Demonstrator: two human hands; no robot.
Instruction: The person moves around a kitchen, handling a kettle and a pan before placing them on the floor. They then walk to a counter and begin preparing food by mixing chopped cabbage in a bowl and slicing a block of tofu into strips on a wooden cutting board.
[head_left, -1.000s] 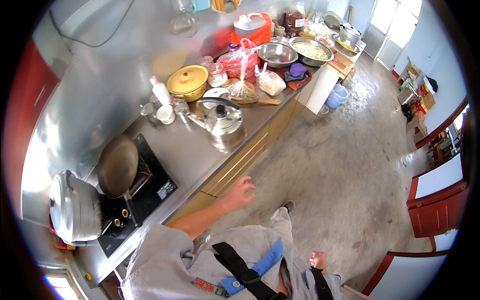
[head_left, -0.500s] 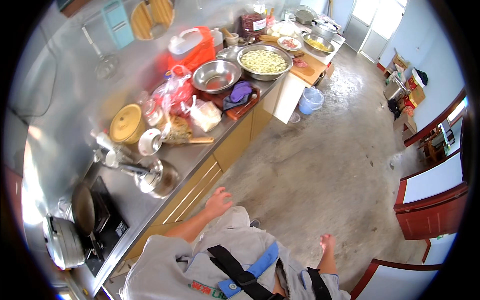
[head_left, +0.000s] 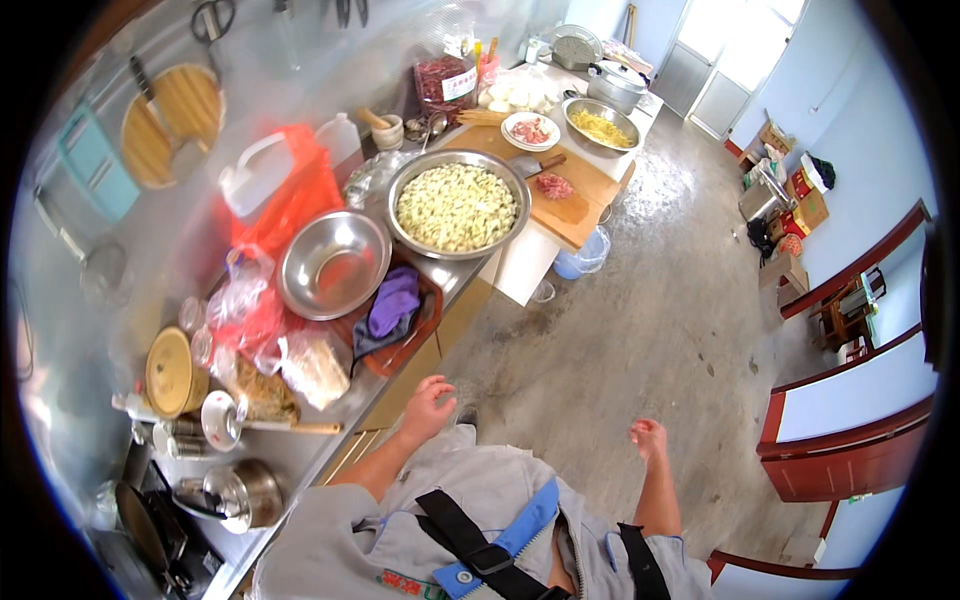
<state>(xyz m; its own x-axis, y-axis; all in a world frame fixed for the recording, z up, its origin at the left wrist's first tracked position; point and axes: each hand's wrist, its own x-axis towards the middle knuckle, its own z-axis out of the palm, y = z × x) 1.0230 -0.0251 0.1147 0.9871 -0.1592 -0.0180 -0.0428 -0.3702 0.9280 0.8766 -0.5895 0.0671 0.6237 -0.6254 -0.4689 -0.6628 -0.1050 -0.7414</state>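
My left hand [head_left: 428, 406] hangs beside the counter's front edge, empty, its fingers loosely bent and apart. Over the floor to the right, my right hand [head_left: 648, 436] is also empty, fingers loosely curled. Nearest to my left hand on the counter are a purple cloth [head_left: 394, 303] on a reddish-brown tray [head_left: 424, 328] and a clear bag of pale food [head_left: 316, 368]. Beyond them stand a bare steel basin [head_left: 335, 266] and a larger steel bowl of chopped pale-green vegetable [head_left: 455, 207]. Neither hand touches any of these.
Farther along, a cutting board [head_left: 588, 208] holds minced meat [head_left: 554, 186] and a cleaver [head_left: 540, 164]. A plate of meat [head_left: 531, 131] and a bowl of yellow shreds [head_left: 602, 127] stand behind. A blue bucket [head_left: 584, 255] is on the floor; a kettle [head_left: 243, 495] sits near left.
I have moved forward along the counter, so the bowls and cutting board appear closer and the stove has slid toward the lower left. Both hands remain empty; my right forearm shows more.
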